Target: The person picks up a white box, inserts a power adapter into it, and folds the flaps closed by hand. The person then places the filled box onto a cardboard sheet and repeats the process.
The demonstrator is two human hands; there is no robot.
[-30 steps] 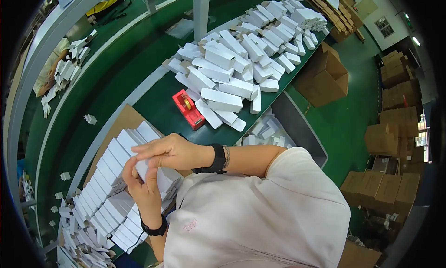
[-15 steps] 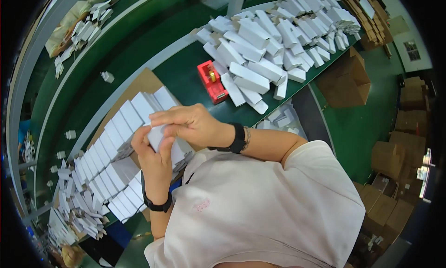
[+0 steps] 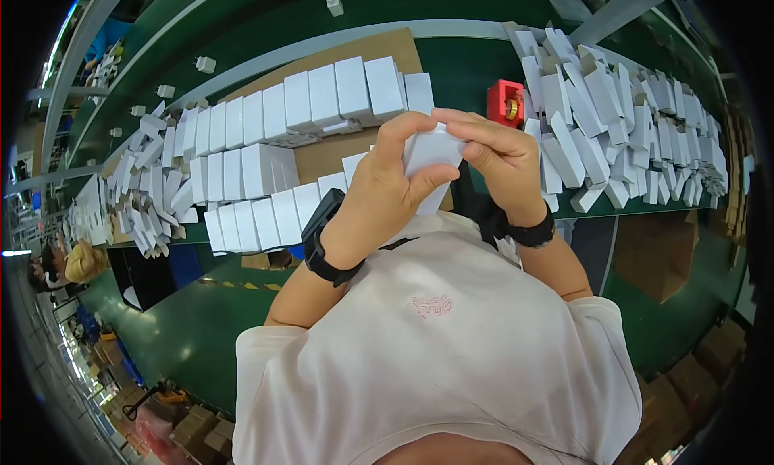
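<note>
Between my hands is a small white cardboard box (image 3: 434,149), held up in front of my chest. My left hand (image 3: 387,179) grips its left side, with the thumb across the near face. My right hand (image 3: 509,160) has its fingers at the top end and right edge of the box, where the fingertips of both hands come close together. Whether that end is fully closed is hidden by my fingers. Behind my hands stand rows of white boxes (image 3: 321,93) on a brown cardboard sheet (image 3: 322,160).
A red tape dispenser (image 3: 505,104) stands beyond my right hand. Loose white boxes (image 3: 597,102) heap up to its right, and more white cartons (image 3: 145,175) lie at far left. White plug adapters (image 3: 205,64) sit on the green line behind. An open brown carton (image 3: 657,251) is below the right side.
The view has swung round, so the table now runs across the picture. Both hands still hold the white box; my right fingers have shifted to its top end and right edge.
</note>
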